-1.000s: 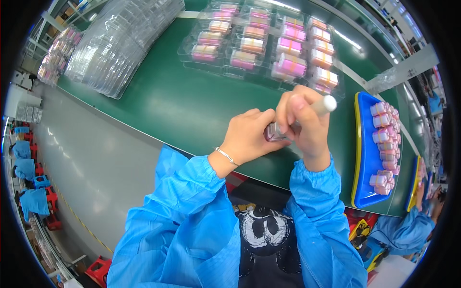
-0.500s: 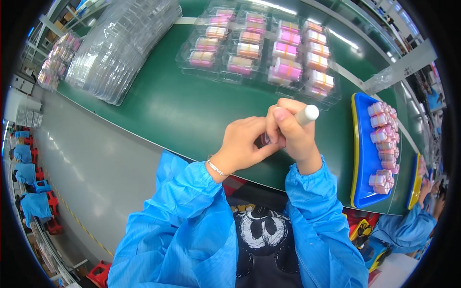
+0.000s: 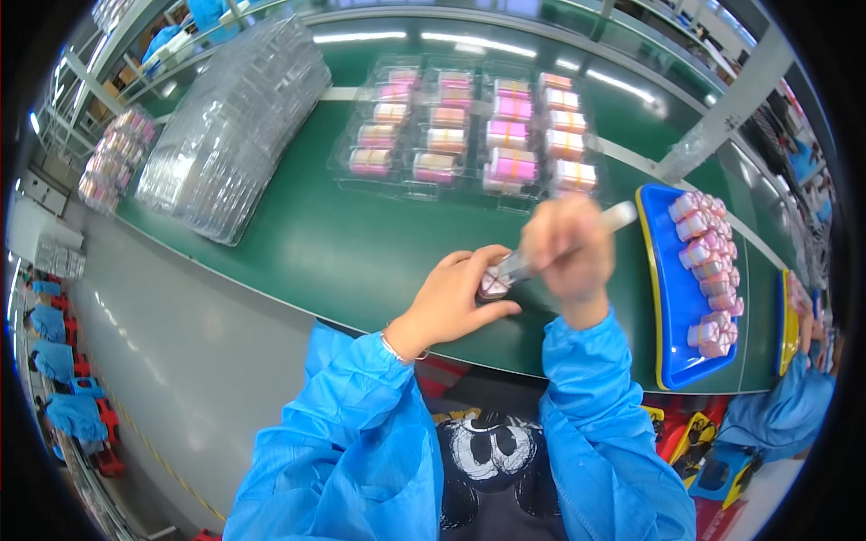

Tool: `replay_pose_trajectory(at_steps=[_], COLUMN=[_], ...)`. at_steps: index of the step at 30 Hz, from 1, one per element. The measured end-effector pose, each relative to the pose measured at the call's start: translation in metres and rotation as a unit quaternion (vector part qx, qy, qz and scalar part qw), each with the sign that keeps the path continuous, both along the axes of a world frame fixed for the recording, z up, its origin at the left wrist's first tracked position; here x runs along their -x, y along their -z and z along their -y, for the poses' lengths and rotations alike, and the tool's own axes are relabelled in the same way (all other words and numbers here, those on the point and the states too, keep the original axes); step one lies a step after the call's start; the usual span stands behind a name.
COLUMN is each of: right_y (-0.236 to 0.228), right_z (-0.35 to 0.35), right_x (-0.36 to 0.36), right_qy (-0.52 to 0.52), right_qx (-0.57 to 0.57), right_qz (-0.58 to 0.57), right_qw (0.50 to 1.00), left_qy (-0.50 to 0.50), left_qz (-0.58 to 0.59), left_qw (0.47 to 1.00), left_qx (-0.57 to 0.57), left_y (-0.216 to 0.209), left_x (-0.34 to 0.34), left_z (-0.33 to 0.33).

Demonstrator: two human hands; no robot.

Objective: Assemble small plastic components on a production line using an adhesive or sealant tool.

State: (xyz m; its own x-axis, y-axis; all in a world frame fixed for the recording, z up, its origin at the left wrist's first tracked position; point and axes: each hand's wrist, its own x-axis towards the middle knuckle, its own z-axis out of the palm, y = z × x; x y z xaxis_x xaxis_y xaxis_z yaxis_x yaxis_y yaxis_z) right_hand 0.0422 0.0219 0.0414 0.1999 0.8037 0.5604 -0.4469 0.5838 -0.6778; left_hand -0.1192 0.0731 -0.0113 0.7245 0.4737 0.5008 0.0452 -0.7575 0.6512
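Observation:
My left hand [image 3: 451, 298] is curled round a small pink-and-white banded bundle [image 3: 494, 285], just above the near part of the green table. In my right hand [image 3: 570, 248], blurred by motion, is a tool with a thick white handle [image 3: 619, 216]. The tool's flat greyish front part [image 3: 516, 268] reaches the side of the bundle. I cannot make out the tool's exact kind, nor whether it touches the bundle.
Clear plastic trays [image 3: 424, 190] with rows of pink, white and orange banded bundles lie beyond my hands. A tall stack of clear trays [image 3: 225, 135] stands at the far left. To the right, a blue tray [image 3: 666, 298] holds several bundles. A co-worker's blue sleeve [image 3: 776, 401] shows farther right.
My right hand has drawn away from the left and turned, so the tool's front part shows. The bundle in my left hand has come into view.

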Motion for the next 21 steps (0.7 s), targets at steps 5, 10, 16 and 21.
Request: replay_pose_trajectory(at_steps=[5,10,16,21], right_y=[-0.006,0.002,0.027,0.058], right_z=[0.021,0.018,0.001,-0.013], right_x=[-0.079,-0.059,-0.003,0.012], right_qy=[0.042,0.208,0.288,0.337], right_qx=[0.08,0.302,0.289,0.24], right_qz=[-0.092,0.271,0.599,0.597], right_qw=[0.992,0.89,0.689,0.687], left_qy=[0.103,-0.017,-0.079,-0.104], left_qz=[0.153,0.13,-0.067,-0.168], left_qw=[0.906,0.964,0.971,0.964], left_qx=[0.38,0.233,-0.215,-0.18], left_y=[0.009,-0.071,-0.12,-0.051], left_x=[0.003,-0.052,-0.161,-0.225], left_z=[-0.015,-0.106,-0.197,-0.268])
